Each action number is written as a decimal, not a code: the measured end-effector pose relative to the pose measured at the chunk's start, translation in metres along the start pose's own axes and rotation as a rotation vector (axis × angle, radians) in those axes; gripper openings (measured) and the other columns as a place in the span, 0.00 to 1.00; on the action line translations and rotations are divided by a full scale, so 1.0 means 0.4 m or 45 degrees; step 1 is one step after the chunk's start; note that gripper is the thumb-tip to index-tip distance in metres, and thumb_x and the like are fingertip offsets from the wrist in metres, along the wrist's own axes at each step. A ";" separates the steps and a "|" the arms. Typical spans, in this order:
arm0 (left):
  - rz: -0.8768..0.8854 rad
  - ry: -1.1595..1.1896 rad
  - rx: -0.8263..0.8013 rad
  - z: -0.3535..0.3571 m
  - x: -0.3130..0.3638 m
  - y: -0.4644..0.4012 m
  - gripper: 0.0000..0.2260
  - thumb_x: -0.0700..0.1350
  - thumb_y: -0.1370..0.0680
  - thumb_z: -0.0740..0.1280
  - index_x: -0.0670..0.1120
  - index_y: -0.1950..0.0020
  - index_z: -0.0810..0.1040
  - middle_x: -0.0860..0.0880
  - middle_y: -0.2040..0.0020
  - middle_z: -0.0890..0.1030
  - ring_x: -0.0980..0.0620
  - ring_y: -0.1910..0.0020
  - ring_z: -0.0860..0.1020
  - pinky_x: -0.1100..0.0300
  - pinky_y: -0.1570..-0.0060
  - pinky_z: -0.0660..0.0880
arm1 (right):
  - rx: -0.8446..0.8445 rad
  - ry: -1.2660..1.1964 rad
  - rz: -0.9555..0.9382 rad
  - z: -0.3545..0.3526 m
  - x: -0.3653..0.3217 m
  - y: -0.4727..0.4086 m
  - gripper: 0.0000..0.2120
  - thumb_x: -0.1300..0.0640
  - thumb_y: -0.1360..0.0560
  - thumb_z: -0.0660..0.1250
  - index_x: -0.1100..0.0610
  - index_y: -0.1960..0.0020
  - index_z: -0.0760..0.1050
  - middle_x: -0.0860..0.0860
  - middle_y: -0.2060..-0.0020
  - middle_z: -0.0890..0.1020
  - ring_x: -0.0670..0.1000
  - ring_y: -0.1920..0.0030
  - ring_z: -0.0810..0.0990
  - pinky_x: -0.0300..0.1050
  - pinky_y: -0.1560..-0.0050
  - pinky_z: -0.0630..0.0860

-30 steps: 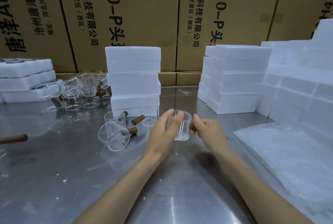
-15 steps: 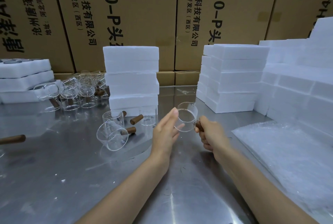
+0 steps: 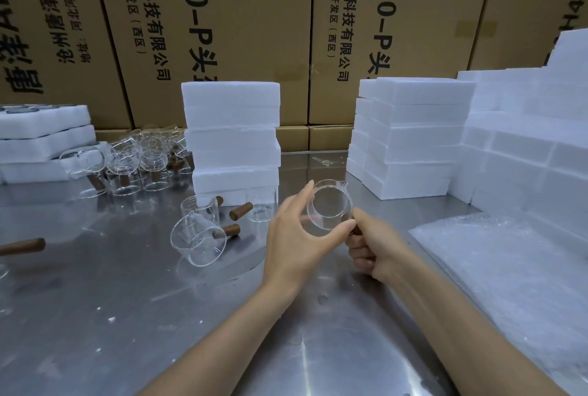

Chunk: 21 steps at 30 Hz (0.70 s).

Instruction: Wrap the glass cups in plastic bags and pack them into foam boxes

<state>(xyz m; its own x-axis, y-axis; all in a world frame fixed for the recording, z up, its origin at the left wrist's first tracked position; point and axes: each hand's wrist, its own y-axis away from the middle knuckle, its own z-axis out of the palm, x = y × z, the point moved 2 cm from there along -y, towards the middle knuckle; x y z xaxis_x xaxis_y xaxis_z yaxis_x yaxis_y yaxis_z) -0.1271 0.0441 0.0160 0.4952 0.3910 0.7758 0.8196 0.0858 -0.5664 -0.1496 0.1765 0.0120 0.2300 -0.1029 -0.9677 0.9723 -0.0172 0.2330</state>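
Glass cup [image 3: 329, 206] tipped over the steel desk [image 3: 111, 300]: right grip [image 3: 377, 244] clenches its wooden handle, left grip [image 3: 297, 238] pinches the rim.

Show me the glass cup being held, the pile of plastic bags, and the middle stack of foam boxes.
glass cup [image 3: 329, 206], head view, clear side wall
plastic bags [image 3: 509, 255], head view, top sheet
foam boxes [image 3: 232, 128], head view, front face
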 end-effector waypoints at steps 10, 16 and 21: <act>0.040 0.303 -0.217 -0.041 0.018 -0.023 0.28 0.58 0.35 0.72 0.61 0.36 0.71 0.58 0.43 0.77 0.61 0.56 0.83 0.71 0.54 0.74 | -0.279 -0.025 0.216 -0.011 -0.015 0.009 0.21 0.49 0.26 0.61 0.52 0.76 0.67 0.44 0.80 0.55 0.43 0.82 0.51 0.32 0.84 0.47; -0.223 0.528 -0.094 -0.034 0.008 -0.026 0.20 0.62 0.37 0.71 0.62 0.45 0.79 0.67 0.53 0.82 0.55 0.57 0.81 0.71 0.53 0.73 | -0.222 0.034 0.136 -0.001 -0.012 0.012 0.18 0.50 0.26 0.60 0.52 0.75 0.67 0.44 0.80 0.56 0.44 0.82 0.51 0.32 0.84 0.49; -0.493 0.815 0.071 -0.017 0.004 -0.014 0.26 0.66 0.45 0.73 0.57 0.51 0.83 0.59 0.53 0.85 0.55 0.53 0.84 0.57 0.47 0.77 | -0.066 0.194 -0.125 0.019 -0.009 0.010 0.17 0.53 0.26 0.56 0.53 0.72 0.66 0.45 0.80 0.57 0.45 0.80 0.52 0.33 0.81 0.49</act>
<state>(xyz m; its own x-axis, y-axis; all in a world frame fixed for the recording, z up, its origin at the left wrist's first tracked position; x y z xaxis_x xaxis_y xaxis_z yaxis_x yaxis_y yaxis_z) -0.1288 0.0379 0.0226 0.2593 -0.2848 0.9229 0.9619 0.1620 -0.2203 -0.1466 0.1690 0.0170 0.1332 0.0485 -0.9899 0.9903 0.0321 0.1349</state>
